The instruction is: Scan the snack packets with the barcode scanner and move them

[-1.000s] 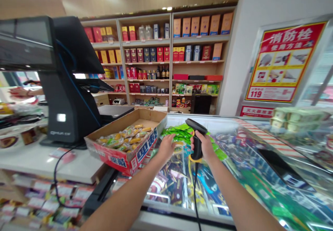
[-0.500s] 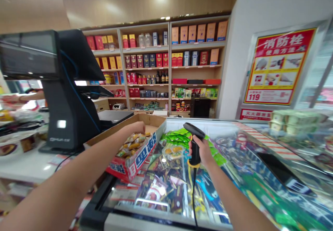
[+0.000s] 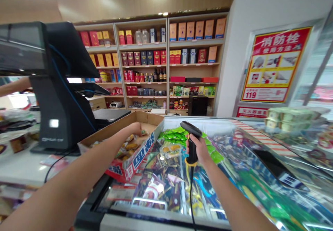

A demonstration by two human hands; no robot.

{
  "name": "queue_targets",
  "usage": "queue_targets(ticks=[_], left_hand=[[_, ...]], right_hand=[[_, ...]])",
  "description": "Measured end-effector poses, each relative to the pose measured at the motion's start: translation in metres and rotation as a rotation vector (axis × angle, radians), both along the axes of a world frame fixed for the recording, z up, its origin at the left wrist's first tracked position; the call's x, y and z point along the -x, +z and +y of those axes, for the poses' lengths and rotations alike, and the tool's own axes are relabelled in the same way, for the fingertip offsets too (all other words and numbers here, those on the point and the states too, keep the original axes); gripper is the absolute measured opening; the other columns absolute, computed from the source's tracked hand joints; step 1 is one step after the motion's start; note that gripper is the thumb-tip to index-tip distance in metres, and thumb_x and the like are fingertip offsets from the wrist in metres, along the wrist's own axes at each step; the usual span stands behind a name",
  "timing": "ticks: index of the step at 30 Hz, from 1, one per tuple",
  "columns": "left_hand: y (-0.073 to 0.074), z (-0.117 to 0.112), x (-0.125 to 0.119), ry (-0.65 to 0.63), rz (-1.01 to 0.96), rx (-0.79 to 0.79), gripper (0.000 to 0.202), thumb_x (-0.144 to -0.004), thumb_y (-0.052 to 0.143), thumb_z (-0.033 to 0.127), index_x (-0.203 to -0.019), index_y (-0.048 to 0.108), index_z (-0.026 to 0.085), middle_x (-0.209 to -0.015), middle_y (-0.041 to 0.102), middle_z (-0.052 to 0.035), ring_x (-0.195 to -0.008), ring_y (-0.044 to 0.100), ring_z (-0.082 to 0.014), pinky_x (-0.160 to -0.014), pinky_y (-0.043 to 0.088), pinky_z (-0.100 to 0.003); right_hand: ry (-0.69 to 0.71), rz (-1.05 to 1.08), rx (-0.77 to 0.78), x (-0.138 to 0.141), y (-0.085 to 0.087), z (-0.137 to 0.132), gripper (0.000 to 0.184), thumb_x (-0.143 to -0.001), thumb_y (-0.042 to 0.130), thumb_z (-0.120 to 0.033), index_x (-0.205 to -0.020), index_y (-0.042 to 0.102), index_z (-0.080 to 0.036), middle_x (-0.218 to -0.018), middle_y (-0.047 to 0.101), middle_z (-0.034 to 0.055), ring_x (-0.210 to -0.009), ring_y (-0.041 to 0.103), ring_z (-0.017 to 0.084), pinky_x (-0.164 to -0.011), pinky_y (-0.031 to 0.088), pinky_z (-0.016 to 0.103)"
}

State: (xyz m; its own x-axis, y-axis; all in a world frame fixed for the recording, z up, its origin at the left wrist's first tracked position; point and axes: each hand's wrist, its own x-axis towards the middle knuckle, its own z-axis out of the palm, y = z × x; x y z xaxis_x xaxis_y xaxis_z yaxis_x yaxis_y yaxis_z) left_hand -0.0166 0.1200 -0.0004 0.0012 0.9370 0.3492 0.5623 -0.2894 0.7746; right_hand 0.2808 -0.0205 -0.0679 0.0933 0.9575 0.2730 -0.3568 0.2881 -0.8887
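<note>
My left hand (image 3: pixel 135 129) reaches into a shallow cardboard box (image 3: pixel 142 152) with a red, white and blue printed side. Its fingers are curled downward over small wrapped snacks (image 3: pixel 130 146); the fingertips are hidden, so what they pinch cannot be made out. A pale green-white packet shows just beside them. My right hand (image 3: pixel 199 147) is wrapped round the grip of a black and yellow barcode scanner (image 3: pixel 191 153), held upright above the glass counter. The scanner's cable hangs down toward me. Bright green packets (image 3: pixel 173 134) and a clear pack with yellow rounds (image 3: pixel 170 150) lie behind and beside it.
A black checkout terminal (image 3: pixel 65 113) stands left of the box. On the right are a dark phone (image 3: pixel 277 167) and stacked egg cartons (image 3: pixel 293 120). Shelves of boxed bottles (image 3: pixel 149 57) line the back wall. Another person's arm (image 3: pixel 14 86) shows at far left.
Snacks under my left hand have shifted, and more of the box's bottom shows there. My right hand keeps the scanner in much the same place. The view has turned slightly right.
</note>
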Motion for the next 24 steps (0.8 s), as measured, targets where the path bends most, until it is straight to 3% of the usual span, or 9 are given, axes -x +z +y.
queue_targets(ticks=[2, 4, 7, 9, 11, 13, 18, 21, 24], left_hand=[[0.019, -0.007, 0.001, 0.095, 0.099, 0.124, 0.031, -0.044, 0.084, 0.016, -0.046, 0.053, 0.018, -0.04, 0.046, 0.0022, -0.051, 0.057, -0.019, -0.05, 0.041, -0.023], [0.04, -0.021, -0.002, 0.107, 0.088, 0.183, 0.033, -0.042, 0.086, 0.016, -0.049, 0.054, 0.017, -0.043, 0.05, 0.0023, -0.048, 0.054, -0.0158, -0.046, 0.038, -0.021], [0.06, -0.056, -0.014, -0.06, -0.14, 0.179, 0.034, -0.047, 0.089, 0.026, -0.062, 0.061, 0.014, -0.053, 0.06, -0.0003, -0.046, 0.052, -0.0113, -0.042, 0.034, -0.018], [0.058, -0.083, -0.028, -0.226, -0.354, 0.208, 0.035, -0.053, 0.088, 0.032, -0.071, 0.065, 0.013, -0.06, 0.063, -0.0027, -0.047, 0.053, -0.0097, -0.041, 0.033, -0.017], [0.04, -0.105, -0.048, -0.363, -0.562, 0.254, 0.036, -0.058, 0.086, 0.036, -0.077, 0.066, 0.012, -0.062, 0.063, -0.0028, -0.048, 0.054, -0.0094, -0.043, 0.038, -0.018], [0.01, -0.115, -0.07, -0.427, -0.751, 0.289, 0.034, -0.062, 0.084, 0.038, -0.078, 0.067, 0.013, -0.063, 0.063, -0.0024, -0.051, 0.056, -0.0101, -0.045, 0.042, -0.019], [-0.063, -0.095, -0.108, -0.397, -1.044, 0.418, 0.015, -0.067, 0.075, 0.016, -0.067, 0.061, 0.013, -0.058, 0.06, -0.0022, -0.051, 0.057, -0.0099, -0.047, 0.043, -0.018], [-0.084, -0.078, -0.106, -0.377, -1.062, 0.395, 0.017, -0.064, 0.072, 0.01, -0.064, 0.056, 0.014, -0.053, 0.056, 0.0003, -0.047, 0.054, -0.0082, -0.045, 0.04, -0.017], [-0.092, -0.071, -0.098, -0.353, -1.108, 0.317, 0.024, -0.06, 0.077, 0.012, -0.067, 0.054, 0.015, -0.057, 0.058, 0.002, -0.051, 0.056, -0.0071, -0.05, 0.043, -0.016]], right_hand=[[0.006, -0.002, -0.004, 0.0, 0.0, -0.001, 0.038, -0.072, 0.071, -0.05, -0.085, 0.059, -0.017, -0.054, 0.059, -0.0033, -0.037, 0.052, 0.011, -0.036, 0.043, 0.023], [0.013, -0.002, -0.008, 0.0, 0.0, -0.001, 0.037, -0.073, 0.071, -0.05, -0.085, 0.059, -0.017, -0.054, 0.059, -0.0032, -0.037, 0.052, 0.011, -0.036, 0.043, 0.023], [0.017, -0.007, -0.008, 0.0, 0.0, -0.001, 0.037, -0.073, 0.071, -0.05, -0.084, 0.059, -0.017, -0.053, 0.058, -0.003, -0.037, 0.052, 0.011, -0.036, 0.043, 0.024], [0.012, -0.012, -0.008, 0.0, 0.001, -0.001, 0.038, -0.072, 0.071, -0.05, -0.084, 0.059, -0.016, -0.053, 0.059, -0.0028, -0.036, 0.052, 0.011, -0.036, 0.043, 0.024], [0.004, -0.016, -0.011, 0.001, 0.001, -0.001, 0.038, -0.072, 0.071, -0.051, -0.084, 0.06, -0.016, -0.053, 0.059, -0.0026, -0.036, 0.052, 0.011, -0.035, 0.043, 0.024], [0.005, -0.02, -0.012, 0.001, 0.001, -0.002, 0.038, -0.072, 0.071, -0.051, -0.084, 0.06, -0.016, -0.053, 0.059, -0.0027, -0.037, 0.052, 0.011, -0.036, 0.043, 0.023], [0.013, -0.03, 0.016, 0.0, 0.003, -0.004, 0.036, -0.072, 0.07, -0.049, -0.084, 0.059, -0.017, -0.053, 0.059, -0.0035, -0.037, 0.052, 0.011, -0.035, 0.043, 0.023], [0.115, -0.111, 0.083, -0.001, 0.006, -0.006, 0.038, -0.07, 0.071, -0.052, -0.08, 0.058, -0.017, -0.051, 0.058, -0.0033, -0.035, 0.051, 0.011, -0.033, 0.041, 0.022], [0.284, -0.284, 0.149, -0.001, 0.008, -0.008, 0.038, -0.068, 0.072, -0.052, -0.073, 0.057, -0.018, -0.048, 0.058, -0.002, -0.034, 0.051, 0.011, -0.033, 0.04, 0.021]])
